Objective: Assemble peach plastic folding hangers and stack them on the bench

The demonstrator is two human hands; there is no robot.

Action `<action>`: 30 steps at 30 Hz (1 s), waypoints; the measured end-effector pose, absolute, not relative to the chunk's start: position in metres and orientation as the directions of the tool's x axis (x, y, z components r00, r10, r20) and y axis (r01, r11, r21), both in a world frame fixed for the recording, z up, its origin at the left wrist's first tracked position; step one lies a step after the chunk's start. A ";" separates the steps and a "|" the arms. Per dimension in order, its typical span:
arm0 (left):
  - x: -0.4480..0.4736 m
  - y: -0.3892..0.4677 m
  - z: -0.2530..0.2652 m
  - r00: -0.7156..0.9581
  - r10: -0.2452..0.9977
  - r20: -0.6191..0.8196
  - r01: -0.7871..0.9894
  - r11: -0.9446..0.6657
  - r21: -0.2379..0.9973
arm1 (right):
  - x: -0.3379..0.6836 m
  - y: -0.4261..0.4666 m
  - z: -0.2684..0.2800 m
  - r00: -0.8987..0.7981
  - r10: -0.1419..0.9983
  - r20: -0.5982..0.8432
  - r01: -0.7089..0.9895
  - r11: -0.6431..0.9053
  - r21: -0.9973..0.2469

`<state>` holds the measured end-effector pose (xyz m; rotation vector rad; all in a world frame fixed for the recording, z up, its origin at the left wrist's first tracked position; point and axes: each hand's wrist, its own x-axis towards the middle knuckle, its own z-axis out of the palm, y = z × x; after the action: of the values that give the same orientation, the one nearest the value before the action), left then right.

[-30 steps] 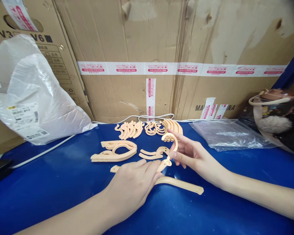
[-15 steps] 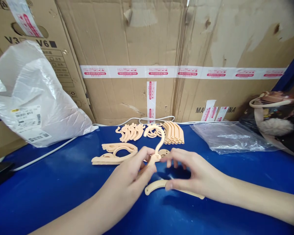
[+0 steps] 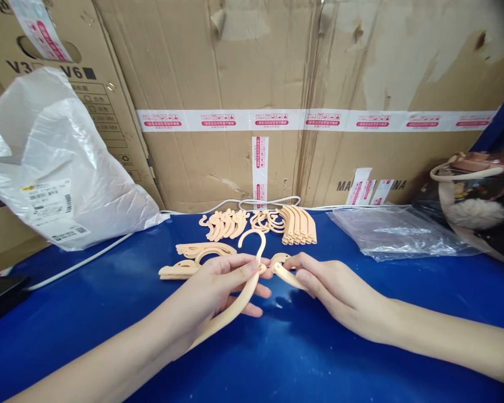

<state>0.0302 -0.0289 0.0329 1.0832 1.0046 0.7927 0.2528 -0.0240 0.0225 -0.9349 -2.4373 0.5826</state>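
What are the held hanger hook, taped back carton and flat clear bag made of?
Hanger hook: probably plastic, smooth satin beige, no visible grain; painted wood possible.
Taped carton: matte brown corrugated cardboard, from faint vertical ridges and torn patches.
Clear bag: likely thin plastic film, glossy, see-through, wrinkled.

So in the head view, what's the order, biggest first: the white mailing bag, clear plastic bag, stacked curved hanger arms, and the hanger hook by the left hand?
1. White mailing bag
2. Clear plastic bag
3. Stacked curved hanger arms
4. Hanger hook
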 end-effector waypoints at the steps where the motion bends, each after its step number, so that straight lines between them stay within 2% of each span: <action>1: 0.030 -0.029 0.032 0.353 0.896 -0.268 -0.046 0.303 0.952 | 0.253 -0.024 0.022 -0.656 0.707 0.263 0.523 0.678 -0.516; 7: 0.035 -0.030 0.032 0.387 0.858 -0.337 -0.052 0.386 0.921 | 0.252 -0.024 0.022 -0.716 0.627 0.307 0.531 0.774 -0.343; 16: 0.037 -0.036 0.031 0.444 0.839 -0.316 -0.040 0.371 0.928 | 0.254 -0.024 0.019 -0.733 0.573 0.367 0.556 0.815 -0.163; 22: 0.038 -0.034 0.033 0.438 0.851 -0.289 -0.007 0.324 0.946 | 0.253 -0.031 0.020 -0.750 0.555 0.359 0.553 0.824 -0.120; 30: 0.042 -0.036 0.038 0.360 0.892 -0.273 0.092 0.258 0.962 | 0.249 -0.041 0.026 -0.725 0.641 0.252 0.630 0.765 -0.135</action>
<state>0.0424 -0.0359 0.0376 1.1922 1.0751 0.7162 0.2489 -0.0409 0.0258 -0.9873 -2.6774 0.0569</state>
